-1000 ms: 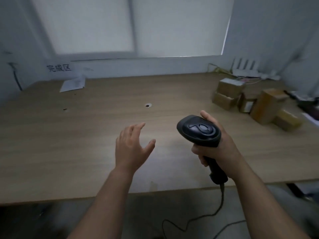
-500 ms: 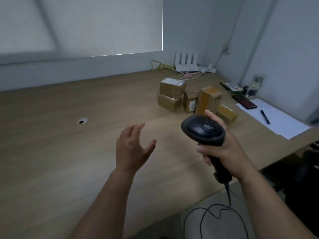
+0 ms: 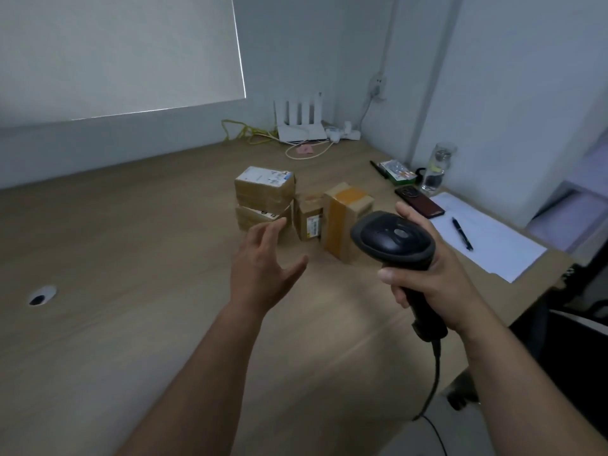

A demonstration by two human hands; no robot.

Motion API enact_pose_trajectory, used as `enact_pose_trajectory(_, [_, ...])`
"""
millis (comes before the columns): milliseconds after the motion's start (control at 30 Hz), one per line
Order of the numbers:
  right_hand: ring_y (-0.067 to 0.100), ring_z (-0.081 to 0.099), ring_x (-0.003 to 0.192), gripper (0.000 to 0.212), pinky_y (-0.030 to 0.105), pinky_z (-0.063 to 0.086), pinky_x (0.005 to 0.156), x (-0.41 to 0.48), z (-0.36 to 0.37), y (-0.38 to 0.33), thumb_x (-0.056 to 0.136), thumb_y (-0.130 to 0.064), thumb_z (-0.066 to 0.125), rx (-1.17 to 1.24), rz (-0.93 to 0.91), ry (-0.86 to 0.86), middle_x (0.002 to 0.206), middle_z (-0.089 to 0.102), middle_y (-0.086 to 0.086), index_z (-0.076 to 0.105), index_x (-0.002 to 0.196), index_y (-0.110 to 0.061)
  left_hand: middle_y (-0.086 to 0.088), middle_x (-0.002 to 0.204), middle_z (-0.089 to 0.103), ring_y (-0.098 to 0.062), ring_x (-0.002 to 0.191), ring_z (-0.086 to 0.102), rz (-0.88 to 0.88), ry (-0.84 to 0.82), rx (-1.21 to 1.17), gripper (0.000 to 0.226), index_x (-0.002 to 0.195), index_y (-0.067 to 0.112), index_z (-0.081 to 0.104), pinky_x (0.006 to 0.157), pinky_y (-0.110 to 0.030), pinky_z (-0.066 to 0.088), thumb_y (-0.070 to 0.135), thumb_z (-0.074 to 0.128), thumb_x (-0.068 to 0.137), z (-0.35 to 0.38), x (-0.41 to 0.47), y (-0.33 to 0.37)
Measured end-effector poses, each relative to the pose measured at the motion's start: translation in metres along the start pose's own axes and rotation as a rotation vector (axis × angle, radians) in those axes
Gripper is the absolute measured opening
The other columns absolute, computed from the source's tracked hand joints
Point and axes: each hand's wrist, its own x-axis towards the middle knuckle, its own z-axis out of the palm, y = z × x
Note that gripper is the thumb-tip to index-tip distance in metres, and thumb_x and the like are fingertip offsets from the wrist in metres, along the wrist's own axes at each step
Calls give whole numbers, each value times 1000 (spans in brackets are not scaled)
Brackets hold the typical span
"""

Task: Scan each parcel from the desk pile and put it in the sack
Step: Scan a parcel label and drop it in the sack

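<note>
**My left hand [image 3: 263,271] nearly at the parcel pile [image 3: 263,192]**

That hand hovers released, fingers spread; the parcel pile stands on the bench [image 3: 131,258] just beyond its fingertips. My right hand [image 3: 434,284] grasps the scanner [image 3: 393,240], whose head covers a corner of the tall parcel [image 3: 342,222]. Phone [image 3: 421,200], pen [image 3: 462,233] and paper [image 3: 493,245] lie beyond the right hand, by the bench edge.

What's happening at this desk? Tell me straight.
A person is working at the wooden desk. The right hand grips a black corded barcode scanner. The left hand is open and holds nothing, fingers extended toward the pile of taped cardboard parcels on the right side of the desk. No parcel is picked up yet.
</note>
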Motion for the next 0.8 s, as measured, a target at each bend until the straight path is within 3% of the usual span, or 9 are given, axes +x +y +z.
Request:
enact_pose_trajectory(233, [29, 54, 52, 100, 38, 47, 47, 46, -52, 14, 58, -13, 80, -29, 24, -13, 98, 64, 11, 37, 142, -45, -5, 149, 35, -22, 135, 36, -34, -118, 30, 85, 150, 26, 28, 106, -38, 36, 58, 66, 81, 38, 44, 27])
enact_pose_trajectory(367, [29, 52, 50, 97, 35, 46, 45, 80, -82, 23, 58, -8, 78, -12, 20, -69, 86, 69, 2, 38, 139, -44, -4, 151, 32, -20, 136, 32, -98, -163, 73, 93, 152, 29, 21, 106, -35, 35, 64, 66, 78, 59, 66, 42])
enact_pose_trajectory(533, [25, 53, 48, 93, 34, 45, 43, 122, -128, 37, 57, -7, 78, 35, 24, -137, 99, 69, -5, 43, 133, -46, -4, 154, 26, -22, 141, 27, -213, -232, 101, 102, 154, 31, 15, 112, -41, 35, 65, 69, 74, 90, 107, 73])
enact_pose_trajectory(800, [28, 56, 51, 92, 35, 46, 46, 172, -197, 72, 59, -11, 84, 93, 85, -256, 108, 65, 6, 44, 132, -50, -9, 162, 5, -29, 149, 7, -355, -433, 211, 115, 155, 34, 1, 118, -45, 16, 63, 73, 71, 153, 171, 100])
